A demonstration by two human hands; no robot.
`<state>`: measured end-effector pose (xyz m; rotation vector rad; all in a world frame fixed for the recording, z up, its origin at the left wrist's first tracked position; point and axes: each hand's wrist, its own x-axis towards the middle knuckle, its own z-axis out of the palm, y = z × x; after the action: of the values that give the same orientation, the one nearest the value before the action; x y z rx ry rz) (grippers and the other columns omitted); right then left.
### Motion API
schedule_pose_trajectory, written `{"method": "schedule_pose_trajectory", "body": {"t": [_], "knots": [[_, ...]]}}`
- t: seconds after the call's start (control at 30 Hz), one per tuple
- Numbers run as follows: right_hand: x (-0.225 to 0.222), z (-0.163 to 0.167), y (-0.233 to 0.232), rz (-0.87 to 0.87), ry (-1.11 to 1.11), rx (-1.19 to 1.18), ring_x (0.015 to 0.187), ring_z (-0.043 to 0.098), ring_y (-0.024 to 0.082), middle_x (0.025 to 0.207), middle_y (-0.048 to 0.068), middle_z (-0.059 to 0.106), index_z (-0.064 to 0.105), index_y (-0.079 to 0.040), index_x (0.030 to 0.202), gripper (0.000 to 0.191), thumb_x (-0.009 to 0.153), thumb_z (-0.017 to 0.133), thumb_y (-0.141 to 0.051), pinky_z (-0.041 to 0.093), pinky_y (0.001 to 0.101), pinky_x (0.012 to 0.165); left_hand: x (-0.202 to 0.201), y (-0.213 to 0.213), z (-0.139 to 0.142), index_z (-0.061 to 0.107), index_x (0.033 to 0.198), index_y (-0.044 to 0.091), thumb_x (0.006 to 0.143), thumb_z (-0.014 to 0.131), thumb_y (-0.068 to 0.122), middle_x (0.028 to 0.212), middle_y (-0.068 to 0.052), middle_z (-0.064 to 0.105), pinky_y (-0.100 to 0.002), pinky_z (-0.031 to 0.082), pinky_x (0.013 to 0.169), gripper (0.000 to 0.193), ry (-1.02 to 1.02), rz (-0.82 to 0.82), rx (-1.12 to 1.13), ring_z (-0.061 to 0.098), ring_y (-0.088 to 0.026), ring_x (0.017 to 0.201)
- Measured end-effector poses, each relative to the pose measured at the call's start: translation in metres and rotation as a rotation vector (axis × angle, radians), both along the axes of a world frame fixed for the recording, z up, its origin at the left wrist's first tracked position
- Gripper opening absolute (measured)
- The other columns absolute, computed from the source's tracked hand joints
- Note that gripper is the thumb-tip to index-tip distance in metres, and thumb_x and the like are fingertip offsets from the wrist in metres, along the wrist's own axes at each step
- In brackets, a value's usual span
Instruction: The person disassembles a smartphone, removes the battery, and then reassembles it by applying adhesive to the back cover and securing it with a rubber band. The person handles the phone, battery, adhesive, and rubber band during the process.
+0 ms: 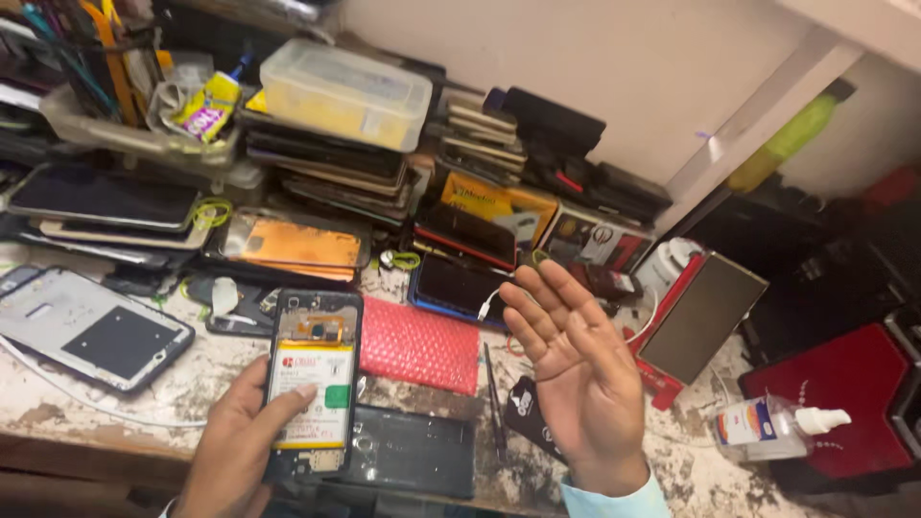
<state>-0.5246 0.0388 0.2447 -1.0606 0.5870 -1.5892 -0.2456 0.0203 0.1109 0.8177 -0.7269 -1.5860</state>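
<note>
Left hand [235, 441] grips opened phone [312, 384], thumb on battery [312, 398]; keep it level over worktop [115, 412]. Right hand [576, 369] right of phone, fingers spread, empty. Tweezers [492, 398] between them, within reach.

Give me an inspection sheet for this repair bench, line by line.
Surface: worn, stained bench top.
Job's things: opened phone, back off, battery showing.
Clutter: red bubble pouch, dark back cover, stacked phones, plastic box, small bottle.
Grips: left hand holds the opened phone; right hand open, palm up, empty.
Cables: white cable by a dark phone.
Surroundings: pale wall.
</note>
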Motion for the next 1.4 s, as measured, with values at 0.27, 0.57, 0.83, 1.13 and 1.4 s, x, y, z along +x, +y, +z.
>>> {"method": "schedule_pose_trajectory", "body": {"t": [0.27,0.57,0.83,1.13,1.4], "knots": [[0.015,0.000,-0.009,0.021,-0.004,-0.001,0.137,0.052,0.040,0.147,0.030,0.050,0.037,0.012,0.149,0.053,0.102,0.046,-0.011,0.043,0.0482,0.115,0.003,0.001,-0.016,0.062,0.128,-0.002,0.091,0.061,0.004,0.107,-0.016,0.077,-0.036,0.060,0.077,0.038,0.013,-0.015,0.011,0.073,-0.019,0.089],[-0.001,0.016,-0.053,-0.024,-0.082,-0.041,0.137,0.051,0.038,0.144,0.029,0.051,0.040,0.011,0.147,0.048,0.106,0.045,-0.014,0.043,0.0455,0.118,-0.002,-0.008,-0.026,0.061,0.130,-0.002,0.089,0.061,0.003,0.110,-0.017,0.076,-0.037,0.060,0.081,0.041,-0.046,-0.001,-0.008,0.073,-0.020,0.095],[-0.012,0.036,-0.100,0.093,-0.362,-0.059,0.138,0.055,0.038,0.141,0.027,0.058,0.046,0.012,0.137,0.038,0.102,0.050,-0.004,0.043,0.0447,0.115,-0.002,0.004,-0.013,0.061,0.130,-0.004,0.091,0.061,0.001,0.110,-0.016,0.075,-0.037,0.059,0.079,0.040,-0.040,0.005,-0.059,0.072,-0.020,0.093],[-0.039,0.016,-0.070,0.158,-0.315,-0.046,0.133,0.061,0.030,0.136,0.022,0.064,0.056,0.010,0.133,0.028,0.110,0.044,-0.001,0.052,0.0411,0.121,-0.002,0.016,0.002,0.057,0.130,-0.002,0.095,0.060,0.000,0.116,-0.011,0.072,-0.032,0.058,0.087,0.035,-0.068,-0.017,-0.157,0.070,-0.016,0.101],[-0.076,-0.004,-0.055,0.168,-0.275,-0.015,0.111,0.072,0.023,0.116,0.016,0.072,0.063,0.005,0.119,0.017,0.120,0.049,-0.005,0.059,0.0341,0.109,-0.001,0.025,0.006,0.057,0.131,-0.002,0.102,0.060,-0.002,0.121,-0.011,0.070,-0.030,0.057,0.096,0.029,-0.034,-0.017,-0.263,0.069,-0.014,0.106]]}}
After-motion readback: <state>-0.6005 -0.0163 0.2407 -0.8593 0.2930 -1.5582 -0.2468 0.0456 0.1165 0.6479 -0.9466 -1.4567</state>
